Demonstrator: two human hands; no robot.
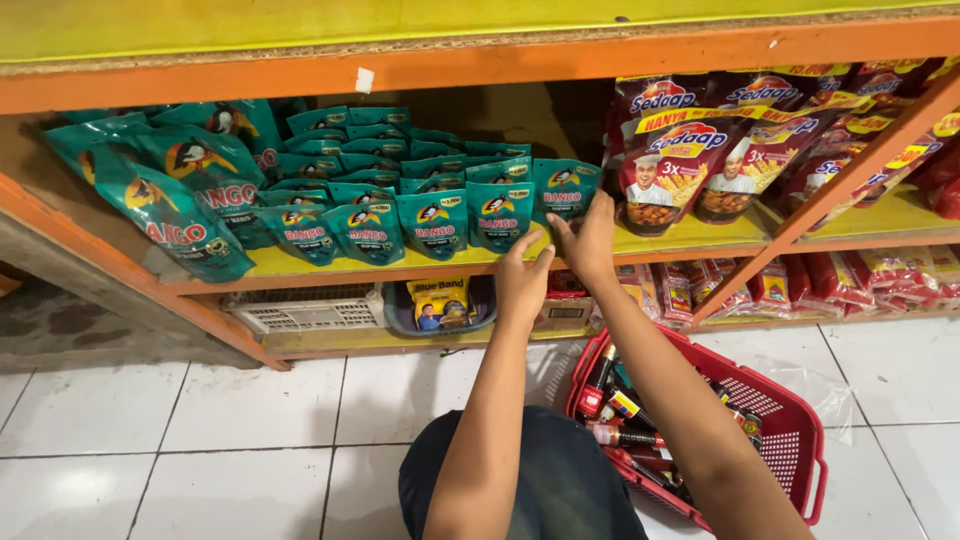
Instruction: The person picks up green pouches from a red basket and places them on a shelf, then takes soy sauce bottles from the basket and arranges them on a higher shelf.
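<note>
While crouching before the yellow-topped orange shelf (300, 265), a person is straightening a teal plastic sauce pouch (563, 190), right hand (590, 240) fingers pressing its edge, left hand (522, 282) fingers loosely spread, holding nothing; the pouch likely needs squaring next.

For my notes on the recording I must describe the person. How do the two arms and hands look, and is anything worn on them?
Both arms are bare from the bottom edge of the picture to the fingertips: no sleeves, gloves, watch, bracelet or rings show. The left hand and the right hand end slim forearms. The fingernails look short and unpainted. Dark blue trousers cover the knee below.
</note>
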